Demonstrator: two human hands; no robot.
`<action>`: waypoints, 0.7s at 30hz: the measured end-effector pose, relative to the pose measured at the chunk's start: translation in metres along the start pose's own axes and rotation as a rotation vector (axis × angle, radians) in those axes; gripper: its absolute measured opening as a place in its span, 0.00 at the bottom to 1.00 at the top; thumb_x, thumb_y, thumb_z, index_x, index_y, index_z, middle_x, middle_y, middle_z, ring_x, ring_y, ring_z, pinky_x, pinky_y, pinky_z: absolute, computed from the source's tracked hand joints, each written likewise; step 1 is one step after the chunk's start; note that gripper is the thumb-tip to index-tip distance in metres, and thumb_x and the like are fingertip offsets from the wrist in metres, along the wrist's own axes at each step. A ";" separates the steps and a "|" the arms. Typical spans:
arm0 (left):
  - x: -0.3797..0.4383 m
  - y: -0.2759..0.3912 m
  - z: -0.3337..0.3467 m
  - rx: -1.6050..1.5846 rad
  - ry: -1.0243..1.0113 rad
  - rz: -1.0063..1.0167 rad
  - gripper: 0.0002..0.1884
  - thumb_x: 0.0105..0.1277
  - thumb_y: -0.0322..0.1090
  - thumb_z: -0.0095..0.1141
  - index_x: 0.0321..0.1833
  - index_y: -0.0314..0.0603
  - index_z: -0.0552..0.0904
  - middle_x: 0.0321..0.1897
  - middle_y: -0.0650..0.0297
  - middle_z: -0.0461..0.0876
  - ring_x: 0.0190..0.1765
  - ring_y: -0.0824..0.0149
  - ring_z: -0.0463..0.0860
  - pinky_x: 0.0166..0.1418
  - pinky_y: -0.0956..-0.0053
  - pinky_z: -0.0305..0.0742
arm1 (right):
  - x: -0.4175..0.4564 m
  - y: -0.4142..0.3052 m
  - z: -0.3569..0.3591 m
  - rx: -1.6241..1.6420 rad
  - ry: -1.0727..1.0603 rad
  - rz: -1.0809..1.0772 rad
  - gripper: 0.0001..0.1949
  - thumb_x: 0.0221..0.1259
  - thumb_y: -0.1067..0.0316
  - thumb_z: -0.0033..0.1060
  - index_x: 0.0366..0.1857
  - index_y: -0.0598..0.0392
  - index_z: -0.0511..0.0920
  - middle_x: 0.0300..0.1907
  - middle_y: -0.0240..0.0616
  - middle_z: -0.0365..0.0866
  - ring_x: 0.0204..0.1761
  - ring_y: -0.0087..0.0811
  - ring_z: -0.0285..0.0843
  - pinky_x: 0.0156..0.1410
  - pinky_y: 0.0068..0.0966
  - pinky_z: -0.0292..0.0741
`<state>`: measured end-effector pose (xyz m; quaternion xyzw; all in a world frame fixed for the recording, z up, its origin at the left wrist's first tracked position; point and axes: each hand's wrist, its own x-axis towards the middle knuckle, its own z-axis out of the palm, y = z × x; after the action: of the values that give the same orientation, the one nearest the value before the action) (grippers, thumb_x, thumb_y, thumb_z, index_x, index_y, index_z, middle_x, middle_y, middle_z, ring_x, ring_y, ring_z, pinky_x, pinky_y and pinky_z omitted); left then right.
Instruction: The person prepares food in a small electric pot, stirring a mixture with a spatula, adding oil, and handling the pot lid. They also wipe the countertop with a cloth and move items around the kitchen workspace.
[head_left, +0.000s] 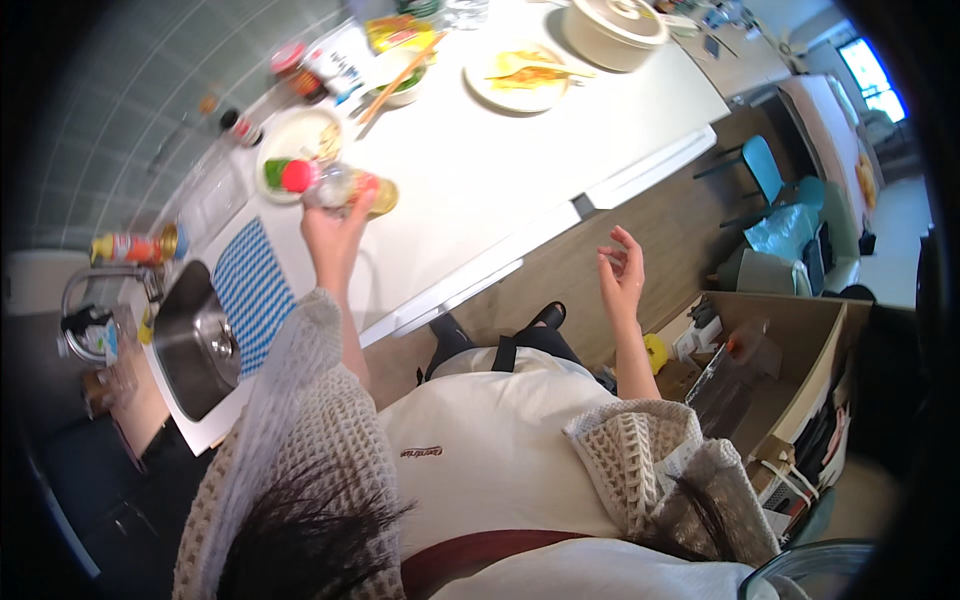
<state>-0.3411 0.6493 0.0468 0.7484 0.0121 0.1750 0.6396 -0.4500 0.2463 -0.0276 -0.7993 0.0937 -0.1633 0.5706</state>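
Observation:
My left hand (335, 229) grips a clear plastic bottle (335, 185) of yellow liquid, probably cooking oil, with a red cap. The bottle lies nearly sideways over the counter, its cap end overlapping a white plate (294, 135). Pale pieces and something green are visible on that plate. Off the front edge of the white counter (465, 195), my right hand (621, 274) hangs in the air, fingers loosely curled, holding nothing. Farther back, a plate (517, 96) of yellow and orange food carries a pale spoon (551, 67). Wooden chopsticks (401, 77) rest across a small bowl (409, 94) with greens.
Along the tiled wall stand a red-lidded jar (300, 73), a small dark-capped bottle (241, 128) and a white bag (337, 64). A lidded cream pot (615, 37) is at the back. Leftward are a blue-checked cloth (253, 296) and steel sink (196, 345). An open cardboard box (787, 330) sits right.

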 end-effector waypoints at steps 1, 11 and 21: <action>0.003 -0.008 0.006 -0.031 0.025 0.008 0.34 0.63 0.23 0.72 0.71 0.31 0.70 0.61 0.56 0.80 0.59 0.65 0.82 0.67 0.69 0.78 | 0.001 0.013 -0.017 0.049 0.027 0.044 0.24 0.65 0.78 0.60 0.67 0.57 0.73 0.64 0.40 0.75 0.51 0.27 0.83 0.52 0.26 0.82; 0.010 0.000 0.028 0.048 0.295 -0.013 0.19 0.66 0.32 0.70 0.57 0.33 0.80 0.50 0.62 0.83 0.50 0.68 0.80 0.56 0.70 0.77 | 0.022 0.085 -0.195 -0.087 -0.093 0.034 0.28 0.61 0.77 0.62 0.68 0.54 0.72 0.61 0.43 0.76 0.43 0.27 0.84 0.44 0.23 0.82; -0.065 -0.030 0.279 0.154 0.189 -0.032 0.20 0.67 0.20 0.60 0.59 0.36 0.70 0.53 0.55 0.76 0.48 0.65 0.82 0.53 0.71 0.80 | 0.066 0.142 -0.271 -0.123 -0.109 0.147 0.32 0.57 0.75 0.64 0.70 0.55 0.69 0.61 0.47 0.75 0.39 0.31 0.85 0.43 0.26 0.82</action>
<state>-0.3189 0.3731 -0.0314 0.7750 0.0979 0.2331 0.5791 -0.4835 -0.0615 -0.0716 -0.8314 0.1309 -0.0713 0.5352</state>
